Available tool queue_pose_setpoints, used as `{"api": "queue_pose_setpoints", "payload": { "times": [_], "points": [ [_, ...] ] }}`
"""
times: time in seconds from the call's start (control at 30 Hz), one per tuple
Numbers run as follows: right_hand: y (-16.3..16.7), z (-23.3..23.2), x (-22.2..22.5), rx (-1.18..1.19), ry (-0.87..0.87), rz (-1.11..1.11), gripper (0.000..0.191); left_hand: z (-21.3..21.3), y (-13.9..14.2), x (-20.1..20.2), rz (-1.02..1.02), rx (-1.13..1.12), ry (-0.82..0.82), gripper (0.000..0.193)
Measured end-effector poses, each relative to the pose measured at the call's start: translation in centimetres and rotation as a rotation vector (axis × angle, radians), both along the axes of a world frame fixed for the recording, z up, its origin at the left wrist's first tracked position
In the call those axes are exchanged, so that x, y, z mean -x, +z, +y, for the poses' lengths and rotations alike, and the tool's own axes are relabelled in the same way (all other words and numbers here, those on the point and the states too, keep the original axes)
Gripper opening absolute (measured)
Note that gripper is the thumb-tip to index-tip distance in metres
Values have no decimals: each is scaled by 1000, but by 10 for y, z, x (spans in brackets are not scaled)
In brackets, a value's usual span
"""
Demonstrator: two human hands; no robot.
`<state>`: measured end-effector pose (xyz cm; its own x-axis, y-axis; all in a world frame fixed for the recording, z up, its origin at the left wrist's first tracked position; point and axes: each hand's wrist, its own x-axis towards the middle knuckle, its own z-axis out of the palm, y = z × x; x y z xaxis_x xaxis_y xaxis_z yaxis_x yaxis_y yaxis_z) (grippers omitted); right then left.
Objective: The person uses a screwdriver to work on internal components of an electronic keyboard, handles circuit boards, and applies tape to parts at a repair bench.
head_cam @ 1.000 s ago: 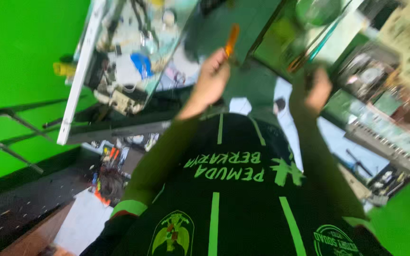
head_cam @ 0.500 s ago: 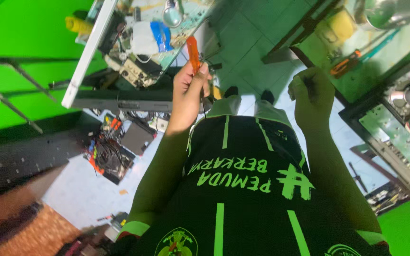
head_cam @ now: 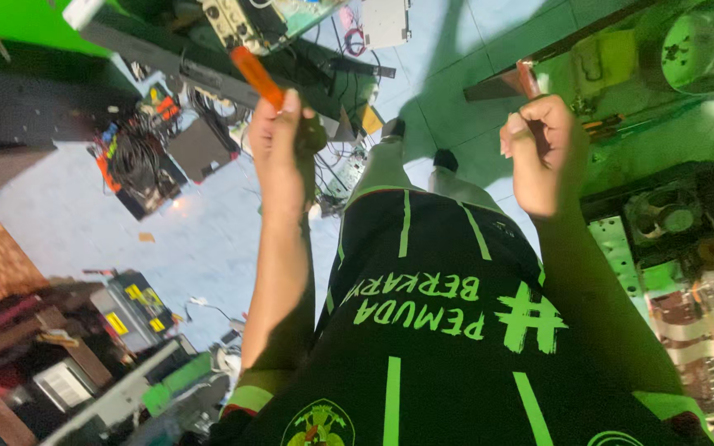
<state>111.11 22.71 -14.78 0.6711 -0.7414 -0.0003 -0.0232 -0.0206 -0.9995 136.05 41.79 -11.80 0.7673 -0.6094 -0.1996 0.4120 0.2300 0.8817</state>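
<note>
The pale tiled floor [head_cam: 456, 49] fills the upper middle of the frame, with a heap of wires and electronic parts [head_cam: 138, 157] at upper left. Left of centre, the left hand [head_cam: 278, 136] is closed around an orange-handled screwdriver [head_cam: 256, 76], its handle pointing toward the upper left. At upper right, the right hand [head_cam: 539, 144] is fisted on a small reddish-brown tool [head_cam: 528, 80]. Both tools look held ready, lifted clear of any part; what they go to cannot be told.

Pale tiled floor [head_cam: 456, 49], green wall [head_cam: 10, 16], cluttered electronics shelves [head_cam: 679, 215].
</note>
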Motion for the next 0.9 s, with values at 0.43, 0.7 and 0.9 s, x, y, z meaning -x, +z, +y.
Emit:
{"api": "queue_pose_setpoints", "payload": {
  "times": [0.43,0.7,0.9],
  "points": [
    [-143,93,-282,-11,176,6,15,158,-110,-239,50,-7,374,21],
    [-196,161,-446,13,245,32,17,238,-154,-388,0,33,378,24],
    [-155,143,-345,28,269,8,17,231,-123,-281,8,-1,415,20]
  ]
}}
